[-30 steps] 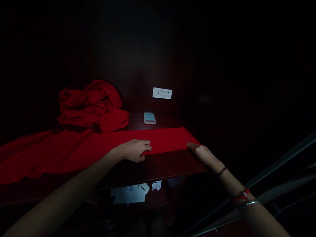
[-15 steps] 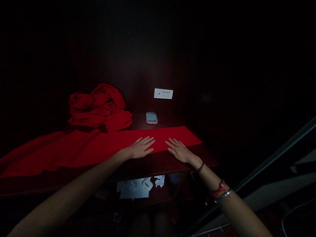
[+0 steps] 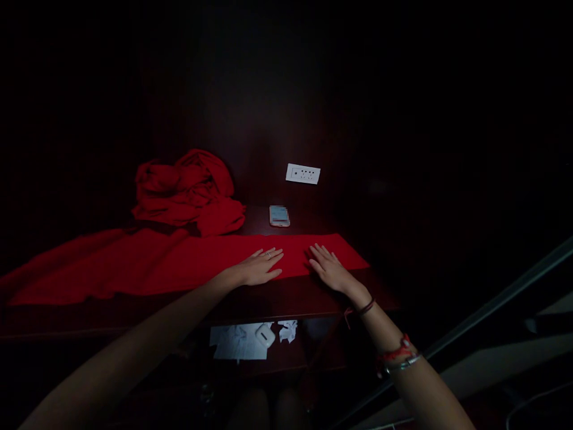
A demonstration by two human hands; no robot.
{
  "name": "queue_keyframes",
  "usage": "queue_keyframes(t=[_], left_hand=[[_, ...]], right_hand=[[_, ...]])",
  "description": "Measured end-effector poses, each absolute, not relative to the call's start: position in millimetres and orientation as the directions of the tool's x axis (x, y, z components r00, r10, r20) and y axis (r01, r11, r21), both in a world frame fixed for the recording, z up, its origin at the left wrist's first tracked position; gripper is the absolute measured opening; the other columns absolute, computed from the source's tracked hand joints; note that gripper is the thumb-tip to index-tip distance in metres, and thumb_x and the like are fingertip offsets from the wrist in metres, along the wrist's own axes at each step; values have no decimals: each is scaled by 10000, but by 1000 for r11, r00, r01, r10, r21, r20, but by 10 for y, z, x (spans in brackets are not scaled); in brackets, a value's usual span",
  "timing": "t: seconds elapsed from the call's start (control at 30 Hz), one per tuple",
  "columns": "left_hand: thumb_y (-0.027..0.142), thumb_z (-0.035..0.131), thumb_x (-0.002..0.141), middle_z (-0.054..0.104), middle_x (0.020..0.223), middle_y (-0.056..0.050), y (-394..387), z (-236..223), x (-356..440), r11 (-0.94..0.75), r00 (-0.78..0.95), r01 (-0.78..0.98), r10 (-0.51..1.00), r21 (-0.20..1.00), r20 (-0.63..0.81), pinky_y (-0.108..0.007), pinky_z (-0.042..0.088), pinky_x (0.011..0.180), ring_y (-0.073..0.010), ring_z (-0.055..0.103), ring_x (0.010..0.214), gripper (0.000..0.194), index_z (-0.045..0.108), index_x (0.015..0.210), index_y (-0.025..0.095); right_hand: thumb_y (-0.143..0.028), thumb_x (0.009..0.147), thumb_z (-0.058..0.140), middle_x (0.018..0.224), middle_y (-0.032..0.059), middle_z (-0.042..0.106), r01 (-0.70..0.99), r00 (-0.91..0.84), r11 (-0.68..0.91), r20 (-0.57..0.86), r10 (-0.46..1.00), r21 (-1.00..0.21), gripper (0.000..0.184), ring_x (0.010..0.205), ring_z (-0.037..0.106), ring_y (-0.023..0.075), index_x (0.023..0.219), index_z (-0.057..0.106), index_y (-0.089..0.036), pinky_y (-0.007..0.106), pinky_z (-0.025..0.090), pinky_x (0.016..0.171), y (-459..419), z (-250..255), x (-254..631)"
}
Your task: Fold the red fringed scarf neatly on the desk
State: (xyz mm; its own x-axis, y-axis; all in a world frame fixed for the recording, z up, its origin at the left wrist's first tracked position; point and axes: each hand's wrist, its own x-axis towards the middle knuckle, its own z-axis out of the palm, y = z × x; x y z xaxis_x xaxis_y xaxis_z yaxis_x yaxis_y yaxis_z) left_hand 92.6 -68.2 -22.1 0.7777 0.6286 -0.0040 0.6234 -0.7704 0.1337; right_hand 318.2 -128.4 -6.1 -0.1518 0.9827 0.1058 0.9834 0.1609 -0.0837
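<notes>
A long strip of red cloth (image 3: 170,260) lies spread along the dark wooden desk (image 3: 295,298). On its near part my left hand (image 3: 259,267) rests palm down, fingers stretched to the right, a ring on one finger. To the right, with a short gap between, my right hand (image 3: 330,267) touches the same cloth near its right end, fingers extended forward. Neither hand grips anything. Behind the strip at the left sits a crumpled heap of red cloth (image 3: 190,194); whether the two are joined I cannot tell.
A phone (image 3: 279,216) lies on the desk behind the cloth, below a white wall socket (image 3: 303,174). Under the desktop, a shelf holds paper sheets (image 3: 237,343), a small white case (image 3: 265,335) and a crumpled paper (image 3: 287,331). A dark slanted bar (image 3: 501,304) stands right.
My right hand has slid slightly to the right along the cloth, widening the gap between my hands. The left hand stays nearly in place. The view has shifted a little.
</notes>
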Motion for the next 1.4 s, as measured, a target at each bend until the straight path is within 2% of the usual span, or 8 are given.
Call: queue_keyframes(t=[0.07, 0.3, 0.6, 0.73, 0.83, 1.1, 1.23, 1.4], left_hand=[[484, 208, 831, 128, 1370, -71, -706, -221, 914, -754, 760, 643, 650, 133, 12, -340, 94, 1002, -168, 78, 1250, 600, 154, 1313, 131], [551, 174, 817, 152, 1367, -32, -884, -259, 434, -719, 719, 691, 695, 81, 31, -379, 102, 997, -194, 96, 1247, 599, 166, 1310, 213], [460, 129, 862, 54, 1381, 15, -1134, -151, -594, -522, 521, 853, 847, 21, -107, -398, 115, 991, -195, 41, 1252, 480, 81, 1311, 295], [500, 163, 846, 30, 1384, -6, -1159, -136, -565, -508, 505, 861, 854, 9, -123, -405, 94, 991, -207, 11, 1251, 527, 64, 1314, 282], [516, 166, 838, 26, 1386, -18, -1138, -157, -537, -516, 515, 856, 850, 19, -113, -399, 88, 993, -213, 11, 1251, 540, 67, 1315, 281], [491, 129, 853, 57, 1386, 16, -1055, -146, -295, -621, 624, 779, 781, 83, -10, -383, 81, 1000, -181, 32, 1253, 493, 99, 1309, 304], [493, 126, 848, 68, 1386, -5, -863, -109, -443, -466, 459, 882, 883, 70, 101, -416, 95, 992, -216, 53, 1251, 508, 151, 1307, 277], [514, 181, 826, 144, 1372, -62, -702, -244, -909, -313, 311, 948, 950, 61, 41, -369, 145, 992, -228, 114, 1241, 583, 202, 1305, 183]], right_hand=[[-511, 828, 98, 1371, 46, 166, 963, -231, 243, 110, 967, -114, 600, 1250, 92, 184, 1317, 178, -173, 367, 117, 1003, -1269, -109, 2918], [-508, 827, 102, 1376, 33, 136, 981, -187, 188, 34, 982, -47, 587, 1248, 87, 201, 1318, 176, -197, 378, 111, 1003, -1256, -275, 2874], [-501, 820, 152, 1374, 70, 142, 990, -134, 130, -95, 986, -53, 595, 1242, 96, 253, 1314, 196, -172, 439, 125, 987, -1154, -71, 2713], [-570, 795, 123, 1385, 33, 90, 933, -331, 338, 70, 941, -124, 621, 1249, 44, 249, 1319, 149, -237, 500, 76, 973, -1041, -9, 2317], [-575, 794, 123, 1385, 7, 93, 887, -444, 443, 22, 896, -129, 594, 1248, 48, 255, 1314, 135, -288, 532, 77, 958, -987, -106, 2162], [-577, 791, 109, 1383, -36, 77, 955, -292, 288, -59, 955, -72, 557, 1241, 42, 289, 1300, 120, -352, 566, 71, 943, -960, -245, 2631], [-545, 802, 120, 1382, -41, 59, 967, -255, 251, -98, 962, -48, 543, 1242, 30, 279, 1305, 111, -338, 554, 74, 951, -928, -195, 2936], [-580, 784, 142, 1381, 0, 101, 971, -236, 224, -161, 958, -89, 586, 1237, 63, 299, 1301, 182, -308, 574, 81, 937, -850, -80, 2895]])
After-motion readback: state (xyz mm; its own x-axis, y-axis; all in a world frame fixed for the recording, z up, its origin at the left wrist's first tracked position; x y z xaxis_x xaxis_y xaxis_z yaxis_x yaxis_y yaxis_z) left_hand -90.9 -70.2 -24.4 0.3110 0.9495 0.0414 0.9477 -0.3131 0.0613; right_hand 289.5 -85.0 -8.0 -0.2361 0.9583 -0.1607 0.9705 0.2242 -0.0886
